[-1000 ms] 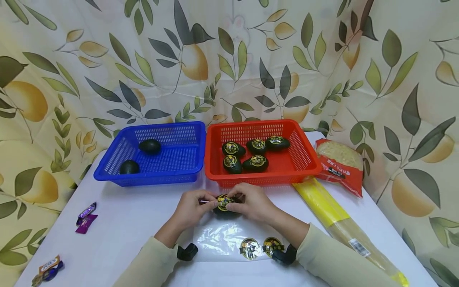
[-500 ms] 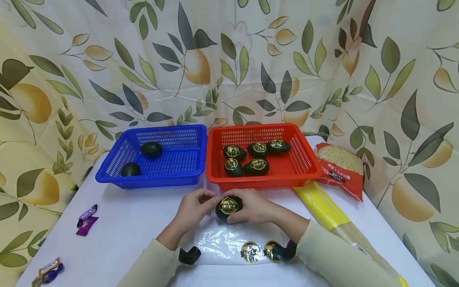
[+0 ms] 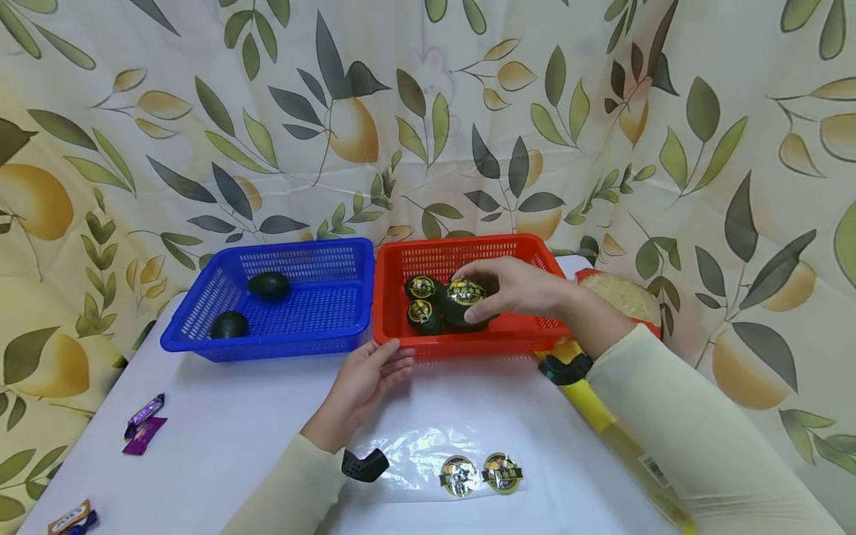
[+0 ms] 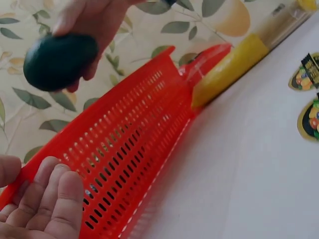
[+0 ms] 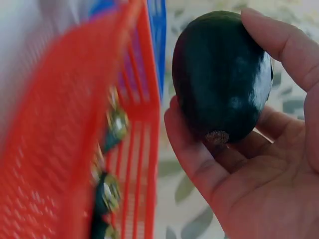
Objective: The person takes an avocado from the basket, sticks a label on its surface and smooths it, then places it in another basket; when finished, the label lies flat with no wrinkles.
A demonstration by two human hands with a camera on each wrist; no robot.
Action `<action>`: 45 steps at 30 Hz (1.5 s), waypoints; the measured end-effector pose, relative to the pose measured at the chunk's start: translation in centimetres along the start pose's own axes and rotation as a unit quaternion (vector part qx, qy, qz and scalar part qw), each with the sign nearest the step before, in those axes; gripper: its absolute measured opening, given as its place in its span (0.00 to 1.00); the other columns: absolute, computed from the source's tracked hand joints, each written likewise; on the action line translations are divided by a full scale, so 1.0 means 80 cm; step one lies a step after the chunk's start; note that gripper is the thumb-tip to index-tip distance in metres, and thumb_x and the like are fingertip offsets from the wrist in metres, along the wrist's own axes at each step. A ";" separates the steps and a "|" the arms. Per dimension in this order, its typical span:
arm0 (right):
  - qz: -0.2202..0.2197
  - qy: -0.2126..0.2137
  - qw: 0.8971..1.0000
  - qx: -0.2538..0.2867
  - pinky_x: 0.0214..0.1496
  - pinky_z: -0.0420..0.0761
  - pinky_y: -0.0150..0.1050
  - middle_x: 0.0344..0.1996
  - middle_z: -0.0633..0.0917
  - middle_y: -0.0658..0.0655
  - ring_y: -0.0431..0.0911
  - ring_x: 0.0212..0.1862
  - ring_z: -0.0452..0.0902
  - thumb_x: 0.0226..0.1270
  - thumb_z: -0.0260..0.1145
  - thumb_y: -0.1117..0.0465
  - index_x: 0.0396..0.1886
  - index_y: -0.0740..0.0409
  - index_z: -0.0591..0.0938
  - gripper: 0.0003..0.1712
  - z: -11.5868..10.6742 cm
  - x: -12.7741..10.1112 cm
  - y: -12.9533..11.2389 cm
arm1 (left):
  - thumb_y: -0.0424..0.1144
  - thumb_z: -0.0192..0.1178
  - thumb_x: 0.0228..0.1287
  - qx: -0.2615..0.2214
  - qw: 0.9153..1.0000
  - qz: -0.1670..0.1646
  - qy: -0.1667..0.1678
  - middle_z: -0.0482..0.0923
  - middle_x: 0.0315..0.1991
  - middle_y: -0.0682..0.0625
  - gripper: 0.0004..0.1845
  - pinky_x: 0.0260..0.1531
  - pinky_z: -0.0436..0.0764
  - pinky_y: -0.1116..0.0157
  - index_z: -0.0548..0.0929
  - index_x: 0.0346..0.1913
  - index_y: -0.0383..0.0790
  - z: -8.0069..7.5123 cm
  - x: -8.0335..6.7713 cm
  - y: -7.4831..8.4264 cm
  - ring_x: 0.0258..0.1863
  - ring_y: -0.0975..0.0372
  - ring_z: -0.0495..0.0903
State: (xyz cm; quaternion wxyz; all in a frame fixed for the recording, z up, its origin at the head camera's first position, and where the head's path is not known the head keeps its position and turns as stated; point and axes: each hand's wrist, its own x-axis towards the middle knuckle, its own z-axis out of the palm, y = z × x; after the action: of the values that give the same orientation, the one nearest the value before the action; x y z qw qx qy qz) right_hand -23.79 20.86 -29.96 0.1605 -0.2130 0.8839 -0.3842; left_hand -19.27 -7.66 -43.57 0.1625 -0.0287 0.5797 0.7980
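**Stickered avocado held over the red basket**

While the right hand (image 3: pixel 518 288) curls its fingers and thumb around one dark avocado (image 3: pixel 466 301), that fruit hangs above the red basket (image 3: pixel 394 297), just right of centre in the head view. Its skin is smooth, glossy and near-black green, egg-shaped, with a brown stem scar at one end in the right wrist view; a round gold-and-black sticker faces upward. Below it at least two more stickered avocados (image 3: pixel 422 287) lie in the basket; others may be hidden behind the hand, so the count is uncertain.

One blue basket (image 3: pixel 348 319) of the same perforated plastic sits touching the red one's left side and holds two plain avocados (image 3: pixel 269 285) without stickers.

Relaxed and holding nothing, the left hand (image 3: pixel 371 375) rests with straight fingers against the red basket's near wall.

Low in the frame, a clear glossy film sheet (image 3: pixel 414 453) carries two round stickers (image 3: pixel 458 475). At the right edge lie one long yellow noodle packet (image 3: pixel 588 405) and one red bag (image 3: pixel 618 293); at lower left, small wrapped candies (image 3: pixel 143 425).
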 end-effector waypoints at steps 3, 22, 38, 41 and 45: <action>0.011 0.009 1.000 0.000 0.59 0.82 0.45 0.58 0.83 0.56 0.53 0.59 0.78 0.61 0.80 0.52 0.67 0.47 0.78 0.35 -0.022 0.019 0.013 | 0.40 0.57 0.80 0.000 1.000 -0.003 0.011 0.87 0.53 0.36 0.17 0.51 0.87 0.60 0.75 0.61 0.31 -0.002 -0.004 -0.004 0.51 0.49 0.88; 0.147 -0.107 0.967 -0.177 0.66 0.77 0.50 0.57 0.79 0.63 0.56 0.59 0.73 0.58 0.78 0.57 0.63 0.58 0.76 0.34 -0.062 0.087 0.117 | 0.40 0.58 0.79 0.002 1.000 -0.003 0.005 0.87 0.52 0.36 0.17 0.49 0.88 0.63 0.76 0.60 0.31 -0.001 -0.009 -0.008 0.46 0.55 0.90; 0.222 -0.204 0.933 -0.195 0.66 0.81 0.53 0.63 0.77 0.63 0.56 0.58 0.79 0.62 0.79 0.53 0.68 0.58 0.76 0.37 -0.052 0.100 0.089 | 0.43 0.59 0.79 0.012 1.000 0.008 0.006 0.87 0.53 0.36 0.19 0.50 0.87 0.62 0.75 0.59 0.31 0.003 -0.005 -0.004 0.45 0.56 0.90; 0.187 -0.163 0.940 -0.234 0.61 0.83 0.49 0.55 0.82 0.60 0.52 0.53 0.80 0.64 0.77 0.50 0.63 0.59 0.80 0.32 -0.050 0.108 0.072 | 0.44 0.58 0.79 0.036 0.999 0.006 0.004 0.86 0.54 0.34 0.19 0.52 0.87 0.61 0.76 0.58 0.31 -0.002 -0.007 -0.001 0.48 0.53 0.89; 0.095 -0.092 0.953 -0.274 0.52 0.81 0.46 0.46 0.84 0.58 0.50 0.47 0.77 0.68 0.73 0.50 0.58 0.61 0.82 0.26 -0.037 0.129 0.038 | 0.48 0.57 0.79 0.073 0.997 -0.004 0.033 0.84 0.57 0.35 0.24 0.53 0.86 0.62 0.74 0.63 0.31 -0.029 -0.018 0.011 0.53 0.49 0.86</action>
State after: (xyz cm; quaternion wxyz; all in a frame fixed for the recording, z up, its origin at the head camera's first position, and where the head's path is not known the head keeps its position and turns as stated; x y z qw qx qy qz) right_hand -34.75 19.36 -31.52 0.2118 -0.1986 0.9528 -0.0888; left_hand -18.51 -10.39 -43.20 0.1478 -0.0452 0.6411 0.7517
